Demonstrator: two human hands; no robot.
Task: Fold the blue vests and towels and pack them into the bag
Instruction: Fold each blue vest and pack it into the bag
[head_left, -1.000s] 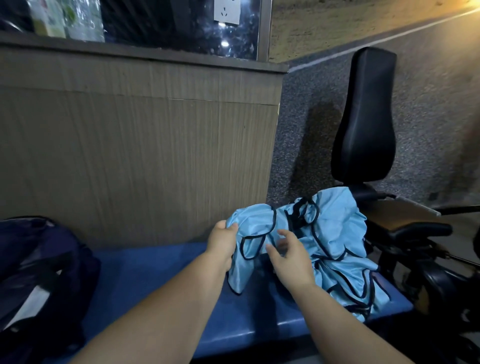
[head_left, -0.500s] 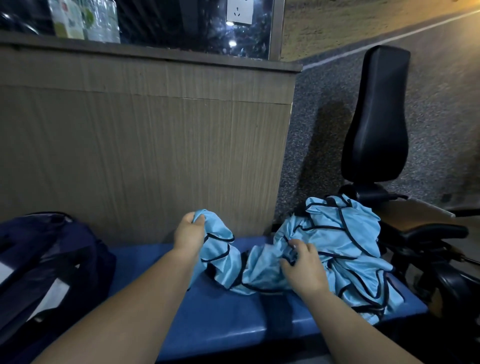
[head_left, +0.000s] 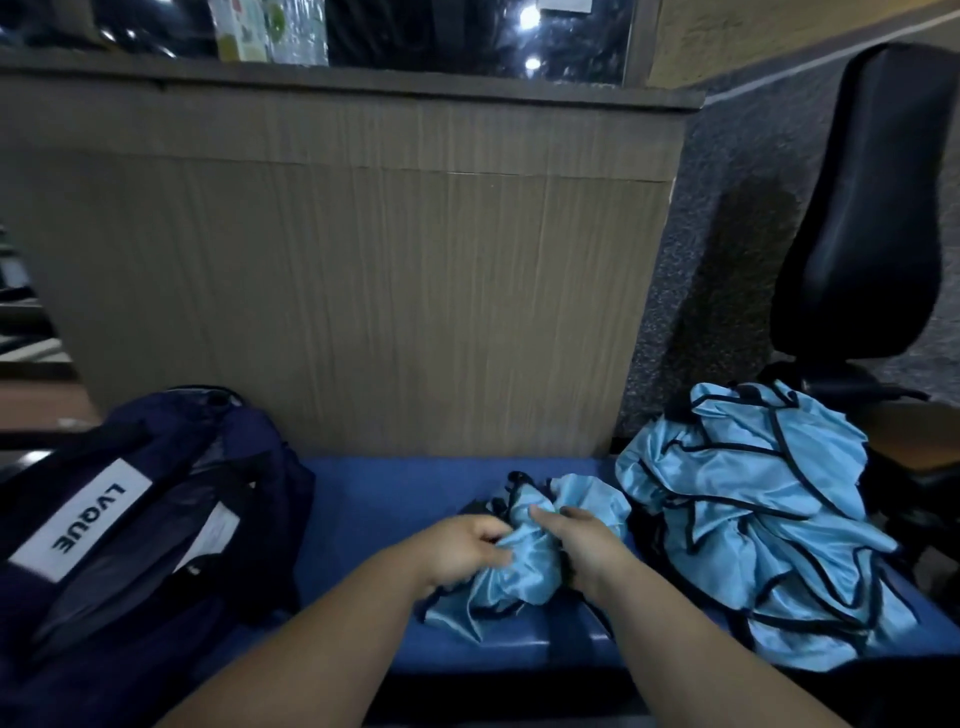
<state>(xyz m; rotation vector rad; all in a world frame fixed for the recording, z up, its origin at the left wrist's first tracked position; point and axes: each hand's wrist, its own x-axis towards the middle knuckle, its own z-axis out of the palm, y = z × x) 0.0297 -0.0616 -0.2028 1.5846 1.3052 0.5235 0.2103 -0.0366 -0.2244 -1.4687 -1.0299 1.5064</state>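
Blue vest (head_left: 519, 571), one, bunched, long axis 7 to 1 o'clock, gripped by left hand (head_left: 462, 551) and right hand (head_left: 584, 545); one vest heap (head_left: 753, 519) at 3 o'clock, one bag (head_left: 156, 519) at 9

Dim indoor picture with a cool, bluish cast. Two small white light spots glare in the dark glass (head_left: 415, 26) along the top edge. The black chair (head_left: 862, 208) casts a soft shadow on the speckled wall (head_left: 691, 270). Straight lines bow towards the frame edges. The left hand (head_left: 462, 551) and right hand (head_left: 587, 545), gripping a faintly shiny blue vest (head_left: 519, 577), look slightly blurred.
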